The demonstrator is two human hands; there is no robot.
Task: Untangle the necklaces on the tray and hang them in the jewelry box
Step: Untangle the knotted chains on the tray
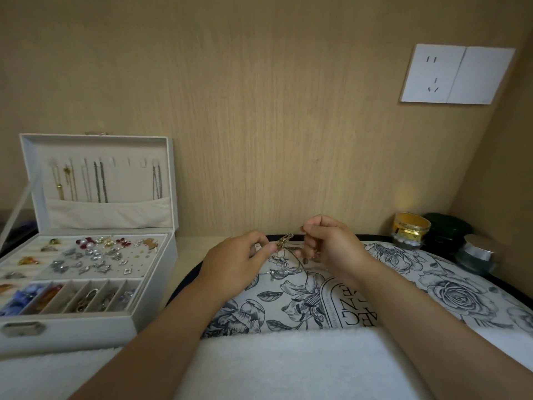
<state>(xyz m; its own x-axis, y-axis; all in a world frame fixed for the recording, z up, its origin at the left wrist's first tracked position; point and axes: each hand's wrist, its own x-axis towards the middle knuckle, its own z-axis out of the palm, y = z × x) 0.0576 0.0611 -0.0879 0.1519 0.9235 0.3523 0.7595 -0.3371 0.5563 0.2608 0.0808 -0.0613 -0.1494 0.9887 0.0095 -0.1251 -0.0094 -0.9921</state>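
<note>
Both hands hover over the far part of a floral-printed tray (450, 287). My left hand (239, 261) pinches one side of a tangled gold necklace (284, 241), and my right hand (331, 241) pinches its other side, fingers curled. A thin silver chain (281, 272) lies on the tray just below the hands. At the left stands the open white jewelry box (155, 255). Several necklaces (99, 181) hang from hooks in its raised lid.
The box's lower tray holds several earrings, rings and beads (95, 258). At the back right stand a gold-lidded jar (411, 230), a dark green jar (445, 230) and a silver-lidded jar (477, 254). A white towel (274, 365) covers the near edge. A wall socket (455, 75) is on the wooden wall.
</note>
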